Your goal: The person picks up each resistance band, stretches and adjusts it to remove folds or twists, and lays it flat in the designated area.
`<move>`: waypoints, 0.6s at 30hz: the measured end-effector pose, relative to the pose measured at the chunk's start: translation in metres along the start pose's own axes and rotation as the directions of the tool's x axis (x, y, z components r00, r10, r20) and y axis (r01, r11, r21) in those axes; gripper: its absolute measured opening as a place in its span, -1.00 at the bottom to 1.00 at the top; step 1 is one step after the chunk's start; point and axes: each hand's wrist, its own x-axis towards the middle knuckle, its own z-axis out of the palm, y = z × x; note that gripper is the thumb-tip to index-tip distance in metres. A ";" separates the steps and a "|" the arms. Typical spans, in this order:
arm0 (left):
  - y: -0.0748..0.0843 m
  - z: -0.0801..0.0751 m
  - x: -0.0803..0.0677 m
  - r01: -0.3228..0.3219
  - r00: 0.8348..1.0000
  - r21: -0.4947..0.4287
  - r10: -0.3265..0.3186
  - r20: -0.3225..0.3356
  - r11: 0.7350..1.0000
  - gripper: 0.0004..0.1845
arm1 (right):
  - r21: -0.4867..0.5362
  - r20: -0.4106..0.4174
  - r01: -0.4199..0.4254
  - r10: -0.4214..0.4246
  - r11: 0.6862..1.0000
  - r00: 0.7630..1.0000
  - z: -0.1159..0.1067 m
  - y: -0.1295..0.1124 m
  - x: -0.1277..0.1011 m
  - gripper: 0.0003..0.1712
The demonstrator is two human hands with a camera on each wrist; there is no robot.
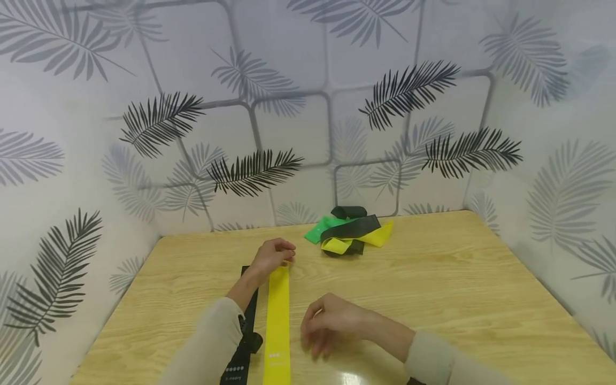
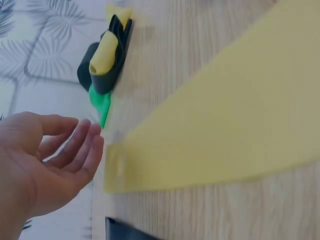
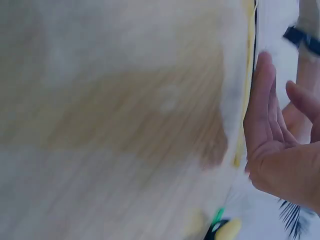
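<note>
"Toward the table's far edge, the left hand is curving loosely by the yellow band's end."

"The right hand is hanging loose, fingertips blurring."

"A sleeve is partly hiding the black band; both bands are running out of frame."

"Leafy walls are backing the pile."

Black band: marked "X-Heavy", lettering small, beneath a row of five white dots. Yellow band: marked with three white dots; text line below not legible.
</note>
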 end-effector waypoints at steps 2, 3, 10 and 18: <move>0.003 0.006 -0.001 -0.001 0.999 -0.033 0.002 0.041 0.999 -0.75 | -0.014 -0.097 0.046 -0.047 0.999 0.994 -0.017 0.003 0.004 -0.77; 0.004 0.009 -0.001 -0.001 0.998 -0.044 0.004 0.060 0.999 -0.74 | -0.023 -0.151 0.063 -0.066 0.998 0.986 -0.027 0.004 0.006 -0.76; 0.008 0.022 -0.007 0.017 0.987 -0.045 -0.009 0.162 0.999 -0.73 | -0.026 -0.543 0.081 -0.082 0.996 0.836 -0.107 0.005 0.009 -0.64; 0.010 0.029 -0.011 0.041 0.980 -0.044 -0.031 0.199 0.998 -0.70 | -0.193 -0.685 -0.013 -0.126 0.981 0.718 -0.168 0.005 -0.004 -0.41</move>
